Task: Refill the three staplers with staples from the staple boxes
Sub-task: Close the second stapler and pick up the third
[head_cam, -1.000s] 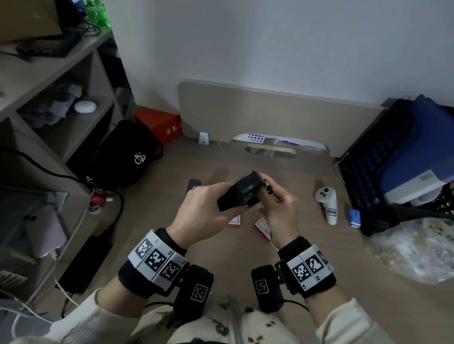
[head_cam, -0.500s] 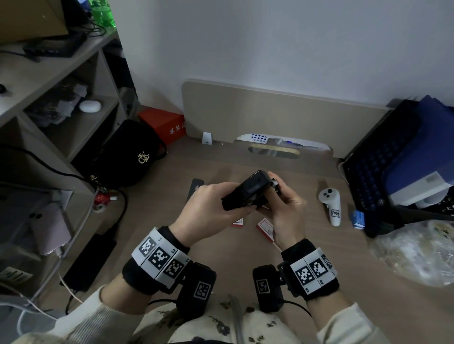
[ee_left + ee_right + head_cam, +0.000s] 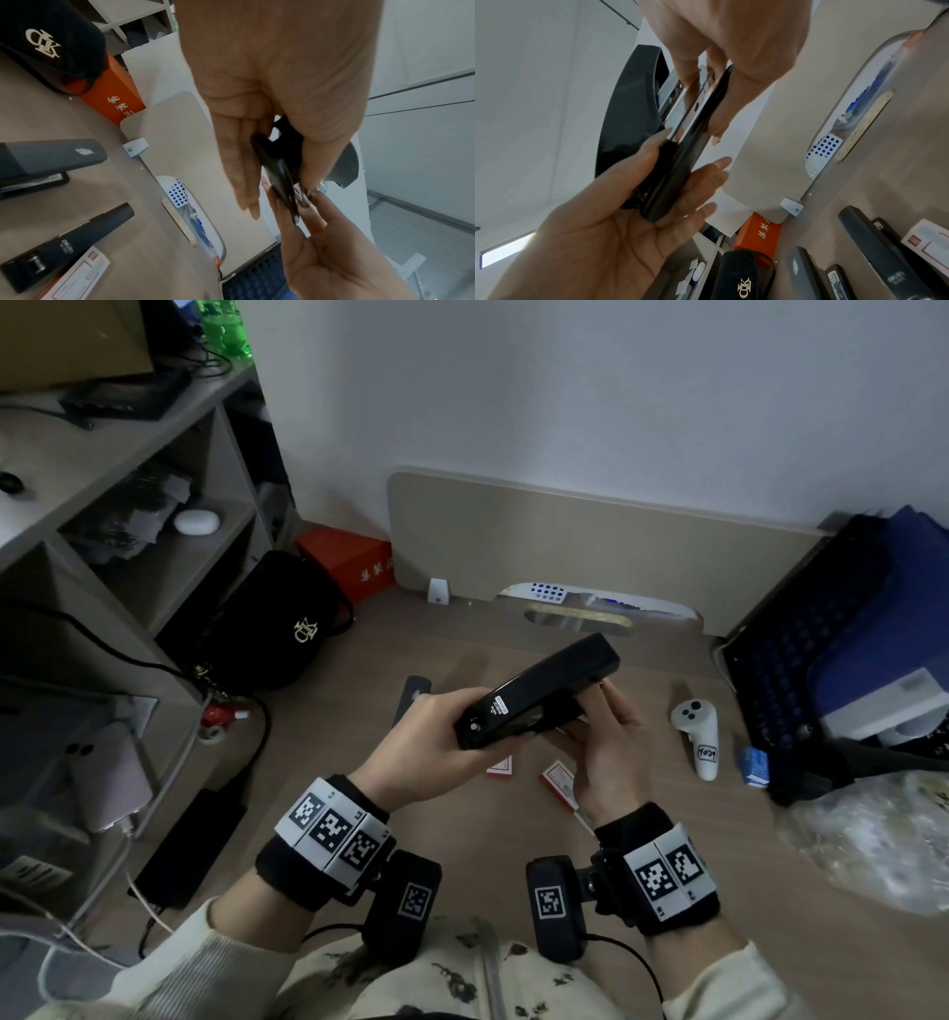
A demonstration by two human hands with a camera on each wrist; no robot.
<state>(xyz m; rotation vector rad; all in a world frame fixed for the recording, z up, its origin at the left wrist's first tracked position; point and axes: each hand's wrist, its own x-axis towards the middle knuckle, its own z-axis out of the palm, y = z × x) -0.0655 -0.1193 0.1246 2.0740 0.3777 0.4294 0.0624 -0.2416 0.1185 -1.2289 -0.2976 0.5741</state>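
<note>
My left hand (image 3: 436, 742) grips the rear of a black stapler (image 3: 539, 690) above the desk. Its dark cover (image 3: 628, 109) is swung up off the metal magazine (image 3: 680, 101). My right hand (image 3: 603, 716) pinches the stapler's front end, thumb on one side and fingers on the other. Two more staplers (image 3: 49, 158) (image 3: 66, 245) lie on the desk to the left, one partly hidden behind my left hand in the head view. Two red-and-white staple boxes (image 3: 500, 767) (image 3: 557, 780) lie under my hands. A small blue box (image 3: 755, 765) lies at the right.
A white controller (image 3: 696, 737) lies right of my hands. A blue crate (image 3: 832, 634) and a plastic bag (image 3: 873, 839) fill the right side. A black bag (image 3: 272, 629), a red box (image 3: 354, 562), cables and a shelf stand at the left. A beige panel (image 3: 565, 546) backs the desk.
The stapler's cover has lifted away from its base and now stands open. Both hands keep their hold, with the right fingers shifted along the front end.
</note>
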